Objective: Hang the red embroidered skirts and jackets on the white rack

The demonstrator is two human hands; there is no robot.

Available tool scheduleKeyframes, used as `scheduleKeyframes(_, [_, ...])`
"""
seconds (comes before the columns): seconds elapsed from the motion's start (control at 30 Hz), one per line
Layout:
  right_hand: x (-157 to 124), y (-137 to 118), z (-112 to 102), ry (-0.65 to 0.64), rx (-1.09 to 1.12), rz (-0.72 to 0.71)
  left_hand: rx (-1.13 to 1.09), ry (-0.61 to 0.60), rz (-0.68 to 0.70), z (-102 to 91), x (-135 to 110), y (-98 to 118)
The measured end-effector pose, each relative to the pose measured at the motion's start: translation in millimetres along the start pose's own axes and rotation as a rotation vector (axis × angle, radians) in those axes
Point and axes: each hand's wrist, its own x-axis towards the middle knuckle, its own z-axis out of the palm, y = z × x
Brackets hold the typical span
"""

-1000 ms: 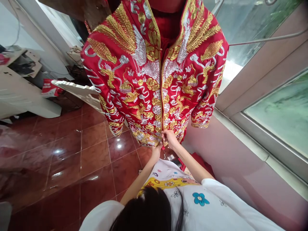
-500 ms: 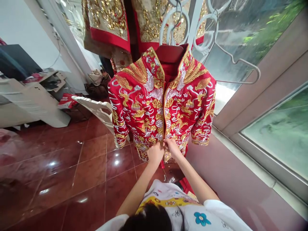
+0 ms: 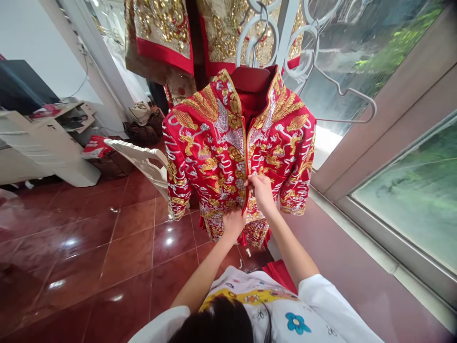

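A red jacket with dense gold and silver embroidery and a stand-up collar hangs on a dark red hanger in front of me. My left hand is closed on the lower front edge, near the hem. Higher up, about midway along the front opening, my right hand pinches the edge, thumb and fingers together. Whether a small fastener or zip pull is between those fingers is hidden. Above my right hand the two front edges stand slightly apart up to the collar.
A bare wire hanger hangs on the white metal rack at right. Gold-sequined garments hang behind. A white chair stands left of the jacket, and a window is on the right.
My right hand has slid up the front opening from beside my left hand to mid-chest. My left hand stays low, gripping the front edge. The jacket's lower front has shifted slightly.
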Motion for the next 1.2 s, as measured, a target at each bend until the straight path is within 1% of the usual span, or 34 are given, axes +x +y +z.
scheduleKeyframes(0.07, [3, -12, 1, -0.049, -0.039, -0.056, -0.024, 0.060, 0.026, -21.3, 5, 5])
scheduleKeyframes(0.1, [3, -15, 2, -0.070, -0.049, -0.060, -0.035, 0.114, 0.045, -34.1, 10, 9])
scheduleKeyframes(0.17, [4, -13, 3, -0.061, -0.055, -0.077, -0.043, 0.227, 0.086, -59.4, 22, 16])
scheduleKeyframes(0.2, [5, -10, 4, -0.044, -0.054, -0.095, -0.041, 0.257, 0.101, -70.0, 29, 20])
scheduleKeyframes(0.27, [7, -5, 5, -0.042, -0.034, -0.092, -0.043, 0.254, 0.120, -83.7, 40, 26])
scheduleKeyframes(0.33, [10, -1, 5, -0.092, 0.019, -0.016, -0.056, 0.216, 0.125, -87.5, 48, 28])
scheduleKeyframes(0.43, [16, -7, 6, -0.159, 0.088, 0.109, -0.031, 0.167, 0.104, -82.3, 52, 26])
scheduleKeyframes(0.5, [21, -25, 7, -0.157, 0.071, 0.161, 0.008, 0.139, 0.088, -78.1, 52, 25])
scheduleKeyframes(0.57, [30, -56, 10, -0.151, 0.012, 0.170, 0.044, 0.125, 0.088, -76.0, 53, 26])
scheduleKeyframes(0.67, [49, -114, 19, -0.181, -0.044, 0.071, 0.084, 0.115, 0.107, -74.9, 56, 30])
scheduleKeyframes(0.73, [62, -143, 28, -0.185, -0.056, 0.002, 0.108, 0.103, 0.124, -73.1, 56, 33])
scheduleKeyframes(0.8, [71, -155, 36, -0.143, -0.115, -0.111, 0.137, 0.085, 0.146, -72.4, 54, 32])
scheduleKeyframes(0.87, [76, -153, 37, -0.119, -0.239, -0.300, 0.153, 0.069, 0.184, -79.4, 52, 26])
scheduleKeyframes(0.9, [78, -150, 33, -0.099, -0.314, -0.410, 0.145, 0.071, 0.223, -88.4, 51, 21])
scheduleKeyframes(0.93, [81, -148, 27, -0.054, -0.390, -0.522, 0.132, 0.085, 0.265, -102.2, 53, 15])
scheduleKeyframes(0.97, [85, -149, 17, 0.021, -0.464, -0.628, 0.121, 0.121, 0.303, -121.1, 57, 8])
scheduleKeyframes(1.0, [91, -152, 6, 0.127, -0.532, -0.726, 0.100, 0.183, 0.334, -144.8, 64, 0])
scheduleKeyframes(1.03, [99, -157, -7, 0.242, -0.591, -0.815, 0.105, 0.271, 0.324, -172.1, 75, -8])
scheduleKeyframes(1.07, [110, -165, -21, 0.337, -0.643, -0.892, 0.111, 0.408, 0.289, -201.6, 89, -15])
scheduleKeyframes(1.1, [122, -172, -33, 0.385, -0.691, -0.950, 0.097, 0.553, 0.247, -231.1, 106, -23])
scheduleKeyframes(1.13, [135, -180, -45, 0.377, -0.736, -0.982, 0.072, 0.626, 0.239, -258.8, 125, -29])
scheduleKeyframes(1.17, [147, -186, -54, 0.320, -0.785, -0.977, 0.040, 0.610, 0.276, -282.6, 144, -34])
scheduleKeyframes(1.2, [157, -190, -61, 0.235, -0.838, -0.931, 0.002, 0.494, 0.340, -301.5, 162, -39])
